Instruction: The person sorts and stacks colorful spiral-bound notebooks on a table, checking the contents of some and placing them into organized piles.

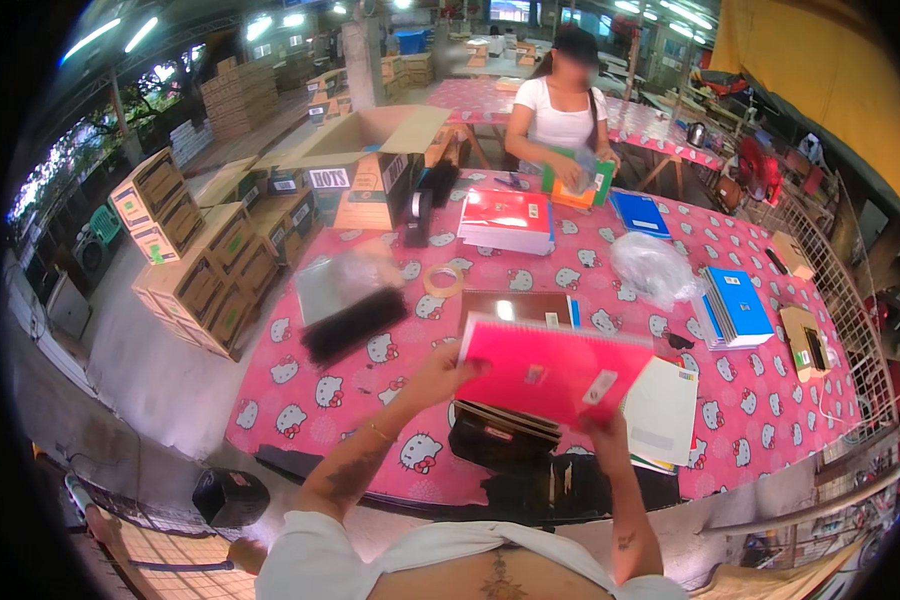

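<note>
A bright pink spiral notebook (560, 365) is held up in both my hands, tilted, with its coil along the far edge. My left hand (450, 372) grips its left edge, and my right hand (606, 438) pinches its lower right corner. Behind it shows a brown-covered notebook (480, 303), partly hidden. Below, near the table's front edge, lies a black item with layered tan edges (500, 440); I cannot tell its kind. Beside my right hand rests a white-covered notebook (662, 415) on a few others.
Pink patterned cloth covers the table (370, 395). On it lie a tape roll (443, 280), red notebooks (507, 218), blue notebooks (738, 305), crumpled clear plastic (655, 268) and a black bristly strip (353, 327). Cartons (205, 265) stand left. A person (560, 115) handles notebooks across the table.
</note>
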### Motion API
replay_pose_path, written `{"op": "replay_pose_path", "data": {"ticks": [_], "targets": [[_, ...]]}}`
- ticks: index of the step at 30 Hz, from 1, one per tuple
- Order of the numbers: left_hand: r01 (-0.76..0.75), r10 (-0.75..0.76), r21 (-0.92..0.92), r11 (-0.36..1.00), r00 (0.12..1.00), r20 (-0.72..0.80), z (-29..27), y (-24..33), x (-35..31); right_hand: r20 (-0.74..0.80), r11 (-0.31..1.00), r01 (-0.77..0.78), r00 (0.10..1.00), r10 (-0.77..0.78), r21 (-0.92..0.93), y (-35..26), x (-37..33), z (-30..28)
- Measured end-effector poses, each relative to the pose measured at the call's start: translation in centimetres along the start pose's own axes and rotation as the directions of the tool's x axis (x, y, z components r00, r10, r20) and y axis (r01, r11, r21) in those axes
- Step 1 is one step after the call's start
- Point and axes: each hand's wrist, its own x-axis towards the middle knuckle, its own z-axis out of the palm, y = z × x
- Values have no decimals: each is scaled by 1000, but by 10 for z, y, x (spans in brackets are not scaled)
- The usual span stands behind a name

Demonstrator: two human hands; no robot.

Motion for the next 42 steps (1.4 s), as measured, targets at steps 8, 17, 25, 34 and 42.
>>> {"op": "replay_pose_path", "data": {"ticks": [8, 17, 25, 34, 42], "targets": [[17, -5, -69, 997, 985, 170, -6, 17, -27, -56, 977, 94, 995, -85, 190, 20, -25, 18], [80, -78, -3, 997, 979, 187, -3, 17, -23, -63, 971, 156, 983, -170, -179, 35, -27, 4], [-5, 16, -52, 999, 977, 212, -6, 20, -27, -16, 983, 130, 991, -133, -129, 28, -33, 7], [-12, 44, -140, 990, 972, 231, -23, -21, -14, -161, 998, 47, 986, -52, -34, 53, -39, 31], [106, -128, -286, 952, 990, -59, -14, -125, -65, -310, 999, 41, 950, -45, -22, 100, -29, 74]]}}
